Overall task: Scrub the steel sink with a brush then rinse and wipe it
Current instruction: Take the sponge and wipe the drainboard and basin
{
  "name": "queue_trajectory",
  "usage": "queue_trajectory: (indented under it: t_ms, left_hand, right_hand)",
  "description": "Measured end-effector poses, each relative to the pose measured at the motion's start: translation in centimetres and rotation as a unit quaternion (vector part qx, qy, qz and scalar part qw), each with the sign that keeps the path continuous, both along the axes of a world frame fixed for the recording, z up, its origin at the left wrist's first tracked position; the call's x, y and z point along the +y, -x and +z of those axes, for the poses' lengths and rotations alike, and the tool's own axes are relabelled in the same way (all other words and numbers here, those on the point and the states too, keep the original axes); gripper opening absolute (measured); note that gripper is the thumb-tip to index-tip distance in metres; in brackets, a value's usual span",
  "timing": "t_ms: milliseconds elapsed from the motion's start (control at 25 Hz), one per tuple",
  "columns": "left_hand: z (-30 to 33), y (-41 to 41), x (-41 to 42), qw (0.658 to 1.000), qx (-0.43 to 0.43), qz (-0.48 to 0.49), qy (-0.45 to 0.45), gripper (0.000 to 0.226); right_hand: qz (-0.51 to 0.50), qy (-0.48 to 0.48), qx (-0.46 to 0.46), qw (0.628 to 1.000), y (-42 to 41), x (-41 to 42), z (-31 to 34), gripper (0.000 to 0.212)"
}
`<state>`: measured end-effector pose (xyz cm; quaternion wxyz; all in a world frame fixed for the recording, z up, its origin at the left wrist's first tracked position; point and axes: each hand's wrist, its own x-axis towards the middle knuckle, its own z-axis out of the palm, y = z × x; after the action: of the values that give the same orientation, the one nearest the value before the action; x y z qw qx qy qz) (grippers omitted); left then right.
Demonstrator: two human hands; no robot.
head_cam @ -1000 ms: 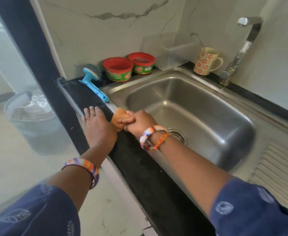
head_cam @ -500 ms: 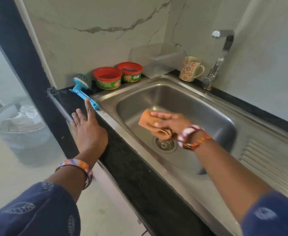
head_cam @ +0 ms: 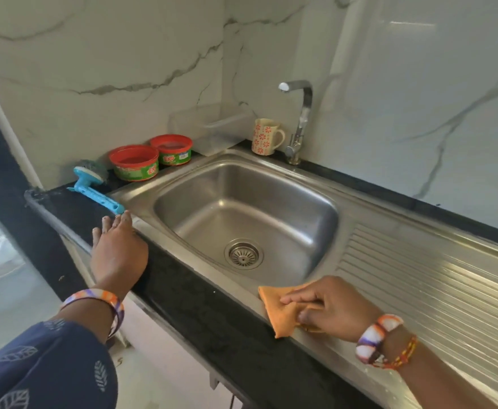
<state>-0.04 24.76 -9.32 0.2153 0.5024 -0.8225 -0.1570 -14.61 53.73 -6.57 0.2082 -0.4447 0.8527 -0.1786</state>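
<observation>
The steel sink (head_cam: 271, 184) sits in a black counter, its basin bare with the drain strainer (head_cam: 243, 254) near the front. My right hand (head_cam: 328, 309) grips a folded orange cloth (head_cam: 277, 312) and holds it on the sink's front rim, beside the ribbed drainboard (head_cam: 436, 290). My left hand (head_cam: 118, 249) rests flat on the black counter edge at the sink's left corner, fingers straight, fingertips just short of the handle of the blue brush (head_cam: 93, 188). The brush lies on the counter with its bristle head toward the wall.
Two red-lidded green tubs (head_cam: 134, 163) stand at the back left. A clear plastic box (head_cam: 212, 126) and a flowered mug (head_cam: 266, 137) sit behind the basin, beside the steel tap (head_cam: 299, 119). A marble wall backs the counter; the floor drops off at left.
My right hand has carried the cloth from the sink's left rim, across the basin over the drain, to the front rim by the drainboard. My left hand has stayed on the counter edge.
</observation>
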Motion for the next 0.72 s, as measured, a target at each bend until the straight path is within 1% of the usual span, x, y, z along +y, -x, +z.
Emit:
queue_trajectory:
  t_ms: [80,280,360,480,600,720]
  left_hand:
    - [0.4,-0.1,0.4,1.0,0.005,0.009,-0.008,0.051]
    - [0.2,0.0,0.1,1.0,0.004,0.014,-0.028,0.05]
    - [0.3,0.1,0.3,0.999,0.004,0.019,-0.031,0.051]
    - [0.6,0.5,0.6,0.999,0.011,0.027,-0.016,0.054]
    - [0.2,0.7,0.3,0.998,0.044,0.044,-0.011,0.054]
    - [-1.0,0.8,-1.1,0.996,0.081,0.022,0.014,0.053]
  right_hand:
    - [-0.009,0.019,0.007,1.0,-0.4,-1.2,-0.9,0.036]
    - [-0.006,0.09,-0.01,0.996,-1.1,-5.2,-2.2,0.032]
    - [0.007,0.099,-0.018,0.995,-1.2,-7.3,-2.3,0.033]
    - [0.024,0.128,-0.058,0.99,-1.0,-10.7,-2.7,0.034]
    - [0.029,0.154,-0.102,0.982,-1.3,-14.3,-3.5,0.036]
    - [0.057,0.163,-0.142,0.975,-1.5,-17.9,-4.1,0.039]
